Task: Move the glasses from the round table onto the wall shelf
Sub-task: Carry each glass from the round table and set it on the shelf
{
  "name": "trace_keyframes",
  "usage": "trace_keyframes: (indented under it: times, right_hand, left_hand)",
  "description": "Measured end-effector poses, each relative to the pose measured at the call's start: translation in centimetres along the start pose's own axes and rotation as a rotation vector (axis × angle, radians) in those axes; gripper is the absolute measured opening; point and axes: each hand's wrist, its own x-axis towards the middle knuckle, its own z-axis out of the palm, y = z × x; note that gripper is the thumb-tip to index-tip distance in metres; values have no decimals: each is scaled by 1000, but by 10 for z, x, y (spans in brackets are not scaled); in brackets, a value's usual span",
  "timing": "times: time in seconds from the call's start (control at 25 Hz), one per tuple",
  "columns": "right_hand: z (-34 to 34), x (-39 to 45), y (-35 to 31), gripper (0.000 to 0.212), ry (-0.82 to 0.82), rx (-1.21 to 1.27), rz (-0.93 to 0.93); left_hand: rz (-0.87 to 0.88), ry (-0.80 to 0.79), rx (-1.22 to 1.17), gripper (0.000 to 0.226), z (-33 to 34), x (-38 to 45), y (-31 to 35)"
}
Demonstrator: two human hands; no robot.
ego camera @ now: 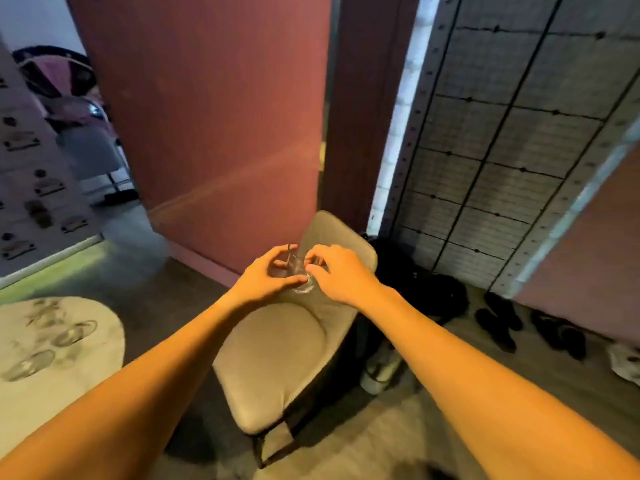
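Both my hands are stretched out over a beige chair, holding clear glasses between them. My left hand (268, 275) grips one glass (282, 268) and my right hand (337, 273) grips another glass (304, 284), the two touching side by side. At the lower left stands the round table (100, 344) with a pale marbled top. Two more glasses (74, 332) (29, 365) stand on it, blurred. The wall shelf is not in view.
The beige chair (277, 351) sits directly below my hands. A red-brown wall (214, 116) rises behind it. At right is a dark grid panel (491, 150), with dark shoes (498, 317) and a black bag (422, 285) on the floor.
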Motion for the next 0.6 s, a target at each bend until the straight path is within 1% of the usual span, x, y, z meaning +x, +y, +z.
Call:
trace_keyframes:
  times: [0.16, 0.28, 0.44, 0.6]
  right_hand:
    - [-102, -93, 106, 17, 167, -50, 228]
    - [-152, -155, 172, 15, 265, -51, 375]
    - [-218, -228, 267, 15, 395, -57, 567]
    - [-276, -276, 354, 13, 479, -74, 698]
  left_hand:
    - [117, -251, -65, 64, 151, 39, 88]
    - [200, -415, -69, 63, 252, 62, 134]
    - [262, -640, -65, 62, 396, 92, 192]
    - [314, -796, -104, 63, 515, 123, 244]
